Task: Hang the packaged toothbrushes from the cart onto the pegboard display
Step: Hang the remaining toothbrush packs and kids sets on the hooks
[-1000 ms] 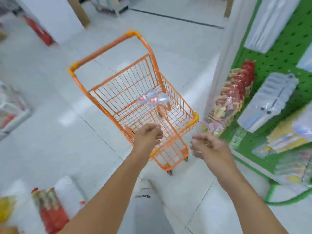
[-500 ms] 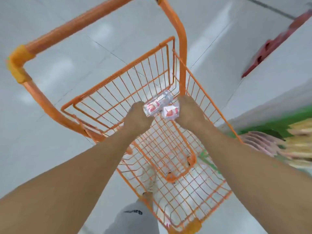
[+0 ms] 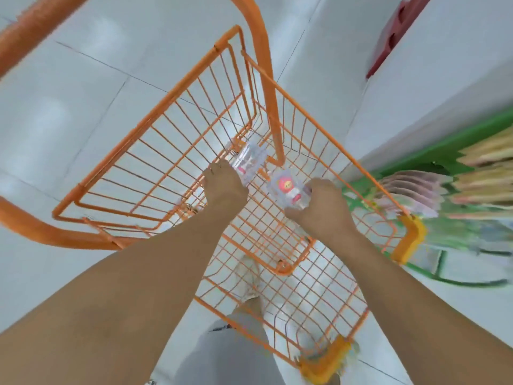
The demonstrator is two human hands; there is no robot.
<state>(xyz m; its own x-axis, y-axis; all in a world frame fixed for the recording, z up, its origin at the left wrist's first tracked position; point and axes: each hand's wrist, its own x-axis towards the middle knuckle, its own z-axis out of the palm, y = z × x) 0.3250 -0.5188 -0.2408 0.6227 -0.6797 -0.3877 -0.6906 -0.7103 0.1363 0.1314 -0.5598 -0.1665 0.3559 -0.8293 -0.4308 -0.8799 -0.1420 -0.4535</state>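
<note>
Your left hand and right hand are both down inside the orange wire cart, and each has its fingers curled round a clear toothbrush pack. The left grips one pack that juts out past the knuckles toward the cart's far corner. The right holds the other pack, turned up so a pink cartoon face shows on its front. The two packs sit near each other, not touching, just above the basket's wire floor. Motion blur makes it hard to say whether either hand holds a single pack or a small stack, so treat that as unsettled.

You are in the pick-up step: the goods are in hand but not yet out of the basket. The green pegboard display stands off to your right, beyond the cart's rim, with rows of carded goods already hanging on its hooks.

Next you will likely need to lift both packs clear of the wire sides and the orange handle post without snagging a corner, then turn right. At the board, find each pack's hang hole and line it up with a free hook; one hand at a time may be easier.
</note>
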